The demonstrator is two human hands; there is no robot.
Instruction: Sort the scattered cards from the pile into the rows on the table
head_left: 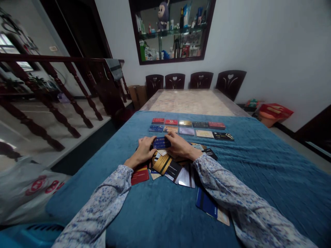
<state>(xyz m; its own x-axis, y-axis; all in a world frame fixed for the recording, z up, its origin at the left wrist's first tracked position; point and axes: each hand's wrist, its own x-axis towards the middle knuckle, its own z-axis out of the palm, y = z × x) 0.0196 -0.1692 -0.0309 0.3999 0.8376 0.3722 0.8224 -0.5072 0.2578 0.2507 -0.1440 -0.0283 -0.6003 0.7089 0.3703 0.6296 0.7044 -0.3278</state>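
Observation:
A dark blue card [161, 142] is held at its two short ends, above a loose pile of cards. My left hand [145, 148] grips its left end and my right hand [179, 146] its right end. Beneath them the pile has a gold card [162, 164], a black card [173, 169], a silver card [186, 177] and a red card [140, 175]. Beyond my hands, cards lie in two rows, among them a red one [171, 122] and a black one [223, 136]. Near my right forearm lies a blue card [206, 202].
A blue cloth [258, 165] covers the near part of the table, whose bare far top [191, 100] shows beyond. Chairs [201, 80] stand at the far end. At the left are a wooden railing [55, 84] and a plastic bag [26, 189].

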